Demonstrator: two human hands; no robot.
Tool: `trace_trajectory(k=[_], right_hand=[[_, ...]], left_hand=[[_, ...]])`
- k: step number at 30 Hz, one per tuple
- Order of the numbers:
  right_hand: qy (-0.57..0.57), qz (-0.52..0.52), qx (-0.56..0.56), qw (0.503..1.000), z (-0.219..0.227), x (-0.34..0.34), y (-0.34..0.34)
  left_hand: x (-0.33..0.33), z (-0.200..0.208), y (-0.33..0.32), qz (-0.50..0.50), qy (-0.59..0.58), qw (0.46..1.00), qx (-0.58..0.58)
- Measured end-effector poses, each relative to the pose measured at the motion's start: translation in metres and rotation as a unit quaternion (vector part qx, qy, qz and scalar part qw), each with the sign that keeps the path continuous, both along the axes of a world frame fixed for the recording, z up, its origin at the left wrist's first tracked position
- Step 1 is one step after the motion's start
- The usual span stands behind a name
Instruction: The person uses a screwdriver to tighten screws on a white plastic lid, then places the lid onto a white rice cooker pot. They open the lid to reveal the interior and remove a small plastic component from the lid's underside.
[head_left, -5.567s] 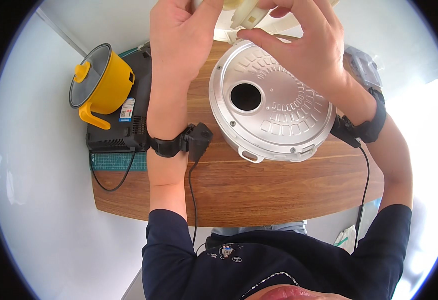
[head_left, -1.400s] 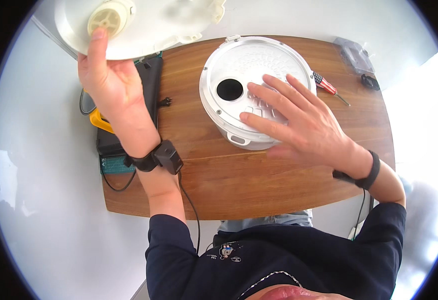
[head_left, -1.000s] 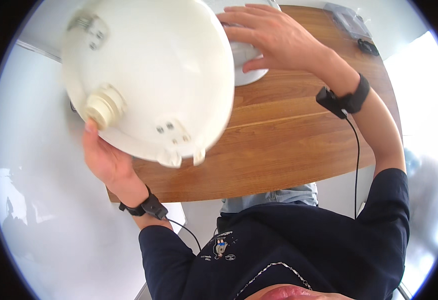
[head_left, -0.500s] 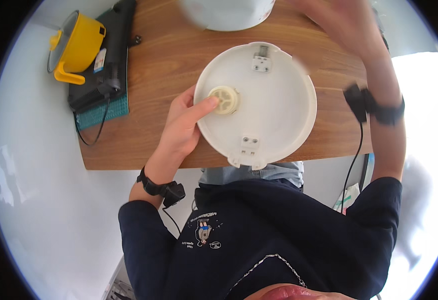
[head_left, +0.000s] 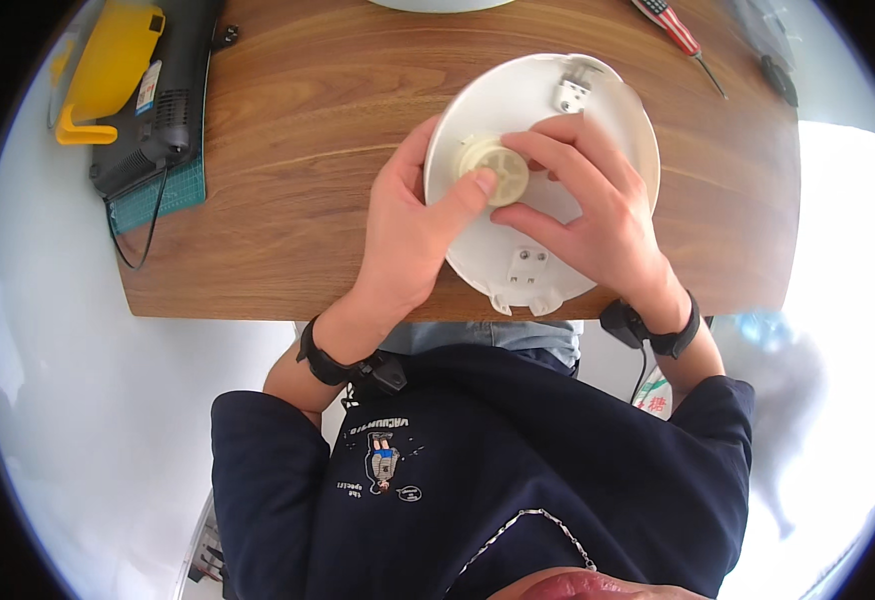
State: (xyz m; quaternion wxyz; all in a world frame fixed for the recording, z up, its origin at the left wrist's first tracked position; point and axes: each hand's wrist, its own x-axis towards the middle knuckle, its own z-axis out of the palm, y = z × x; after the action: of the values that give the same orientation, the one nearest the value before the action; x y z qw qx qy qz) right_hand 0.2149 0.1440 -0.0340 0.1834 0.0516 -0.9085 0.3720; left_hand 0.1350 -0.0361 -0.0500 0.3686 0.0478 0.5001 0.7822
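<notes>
A shallow, round white plastic cover (head_left: 480, 245) is tilted over the table's near side, its hollow face toward me. Inside its left part sits a cream-coloured round spoked cap (head_left: 506, 180). My left hand (head_left: 398, 235) grips the cover at its left rim, thumb pressed on the cap and fingers hidden behind. The thumb and fingers of my right hand (head_left: 613, 220) close round the cap's right edge. Small white brackets with screw holes show at the cover's far edge and near edge; the near bracket (head_left: 529, 262) is beside two rim tabs.
The wooden table (head_left: 298, 160) carries a black appliance (head_left: 168, 115) and a yellow pot (head_left: 113, 70) at left, over a green mat (head_left: 180, 185). A screwdriver (head_left: 673, 25) with a striped handle lies far right. A white vessel (head_left: 443, 5) is cut off at the far edge.
My right hand has come down from the far right onto the cap. The cover has shifted slightly right and tilted. The screwdriver has come into view.
</notes>
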Motion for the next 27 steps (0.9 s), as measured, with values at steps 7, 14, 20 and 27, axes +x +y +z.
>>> trace_trajectory(k=[7, 14, 20, 27], right_hand=[[0.077, 0.001, -0.026, 0.997, -0.023, -0.002, -0.001], [0.034, -0.015, -0.037, 0.999, -0.014, -0.017, 0.012], [0.054, -0.034, 0.009, 0.998, 0.002, -0.013, 0.017], [0.034, -0.017, 0.020, 0.999, 0.003, -0.016, 0.016]], left_hand=[[0.008, -0.003, 0.002, -0.010, 0.085, 0.996, 0.002], [-0.033, 0.003, 0.011, -0.130, 0.118, 0.984, -0.012], [-0.039, 0.007, 0.019, -0.161, 0.144, 0.976, 0.027], [-0.041, -0.003, 0.017, -0.158, 0.101, 0.980, 0.070]])
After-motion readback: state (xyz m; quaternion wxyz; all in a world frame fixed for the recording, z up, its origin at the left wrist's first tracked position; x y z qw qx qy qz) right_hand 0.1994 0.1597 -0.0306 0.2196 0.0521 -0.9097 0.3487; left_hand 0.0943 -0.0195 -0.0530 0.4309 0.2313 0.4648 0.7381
